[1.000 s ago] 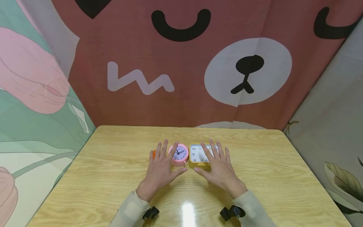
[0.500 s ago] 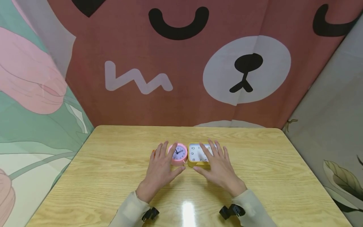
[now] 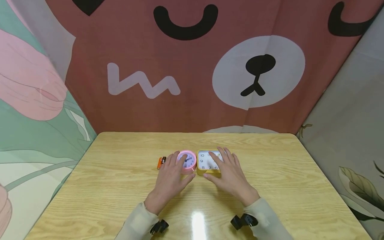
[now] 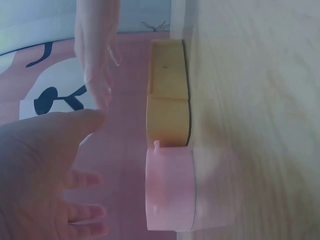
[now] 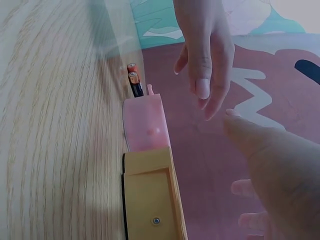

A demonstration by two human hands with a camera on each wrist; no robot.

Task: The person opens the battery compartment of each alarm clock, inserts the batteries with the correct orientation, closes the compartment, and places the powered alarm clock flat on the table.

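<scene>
A round pink alarm clock (image 3: 190, 161) and a yellow rectangular alarm clock (image 3: 205, 162) lie side by side on the table with their dials up. My left hand (image 3: 168, 180) hovers above the pink clock, its fingers lightly bent, hiding part of the dial. Over the yellow clock, my right hand (image 3: 231, 178) covers the right part of its face. Both wrist views show a gap between the hands and the clocks, and neither hand holds anything. Left of the pink clock lie two small batteries, an orange one (image 3: 159, 163) and a mostly black one (image 5: 135, 84).
The wooden table (image 3: 120, 186) reaches back to a brown bear-print cloth (image 3: 138, 113). Printed cloths also hang at the left (image 3: 36, 140) and right (image 3: 342, 133) sides. A black camera (image 3: 159, 227) is strapped at the left wrist, another camera (image 3: 243, 221) at the right.
The fingers of both hands have drawn in slightly and are less spread. More of the batteries shows beside the left hand. The head view has shifted a little; the clocks stay put.
</scene>
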